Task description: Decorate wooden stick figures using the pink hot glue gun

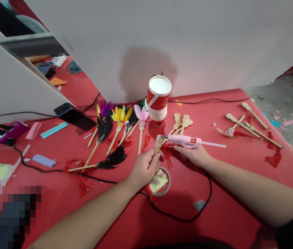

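My left hand point(146, 167) is closed around a wooden stick point(158, 142) with a widened head, held upright above the table. In my right hand point(192, 154) is a pink hot glue gun point(184, 140), its metal nozzle touching or very close to the stick's head. A clear glue stick point(214, 144) pokes out of the gun's back end. Under my left hand lies a ring point(169, 183) with yellow paper point(159, 181) inside it. Just beyond the gun are several bare wooden sticks point(185, 121) with widened heads, and red tassels point(167, 155) lie below it.
Feather-topped sticks point(120, 119) lie left of stacked paper cups point(159, 98). More sticks point(250, 128) with red tassels are at the right. A phone point(75, 116), a purple power strip point(12, 132) and a black cable point(183, 219) occupy the red table point(229, 211). A pale wall point(209, 45) stands behind.
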Action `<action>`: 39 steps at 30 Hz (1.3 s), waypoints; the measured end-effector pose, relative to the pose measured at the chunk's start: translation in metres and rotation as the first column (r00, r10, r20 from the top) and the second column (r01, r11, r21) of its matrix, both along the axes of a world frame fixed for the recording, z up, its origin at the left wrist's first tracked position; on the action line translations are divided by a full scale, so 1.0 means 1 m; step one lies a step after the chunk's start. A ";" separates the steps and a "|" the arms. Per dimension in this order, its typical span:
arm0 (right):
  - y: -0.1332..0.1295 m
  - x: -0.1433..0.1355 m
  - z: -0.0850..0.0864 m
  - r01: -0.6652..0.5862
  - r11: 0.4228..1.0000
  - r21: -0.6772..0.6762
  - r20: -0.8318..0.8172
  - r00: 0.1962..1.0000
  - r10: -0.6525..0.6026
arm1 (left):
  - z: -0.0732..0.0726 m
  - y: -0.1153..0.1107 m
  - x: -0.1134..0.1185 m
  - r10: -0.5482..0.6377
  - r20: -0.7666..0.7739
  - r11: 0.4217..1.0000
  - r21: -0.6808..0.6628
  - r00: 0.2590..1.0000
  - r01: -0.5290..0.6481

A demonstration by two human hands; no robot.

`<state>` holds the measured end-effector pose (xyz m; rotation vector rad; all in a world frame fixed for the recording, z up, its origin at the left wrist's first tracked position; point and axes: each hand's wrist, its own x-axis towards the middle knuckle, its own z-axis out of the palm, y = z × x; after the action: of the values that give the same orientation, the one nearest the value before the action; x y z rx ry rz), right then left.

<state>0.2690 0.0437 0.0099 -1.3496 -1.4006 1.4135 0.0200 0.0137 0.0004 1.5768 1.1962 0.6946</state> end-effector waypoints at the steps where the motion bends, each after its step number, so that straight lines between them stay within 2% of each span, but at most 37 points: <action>1: 0.000 0.000 0.001 0.001 1.000 0.002 0.009 1.000 -0.001 | 0.000 0.000 0.000 -0.001 -0.014 1.000 0.007 1.000 0.002; 9: -0.001 0.000 0.002 -0.012 1.000 0.004 0.005 1.000 0.012 | 0.002 0.001 0.000 -0.039 -0.050 0.998 -0.044 0.998 0.037; 15: -0.001 -0.001 0.006 -0.043 0.999 0.030 -0.014 0.999 0.043 | 0.005 0.002 0.000 -0.085 -0.105 0.996 0.028 0.991 0.088; 21: 0.001 0.001 0.003 -0.087 0.995 0.039 -0.025 0.996 0.088 | 0.002 0.001 -0.001 0.026 0.076 0.999 -0.047 0.997 -0.023; 25: 0.001 0.002 -0.002 -0.056 0.998 0.007 -0.085 0.995 0.057 | 0.002 0.001 -0.001 0.041 0.168 0.991 -0.129 0.985 -0.019; 35: 0.002 0.000 0.008 -0.091 0.996 0.013 -0.041 0.995 0.091 | 0.001 0.002 -0.001 0.084 0.147 0.994 -0.078 0.985 -0.073; 39: 0.001 0.001 0.009 -0.107 0.994 0.028 -0.011 0.994 0.108 | 0.001 0.002 -0.001 0.128 0.167 0.989 -0.095 0.978 -0.113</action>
<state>0.2697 0.0450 0.0190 -1.2630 -1.4987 1.4643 0.0186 0.0158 0.0011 1.3533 1.1833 0.8304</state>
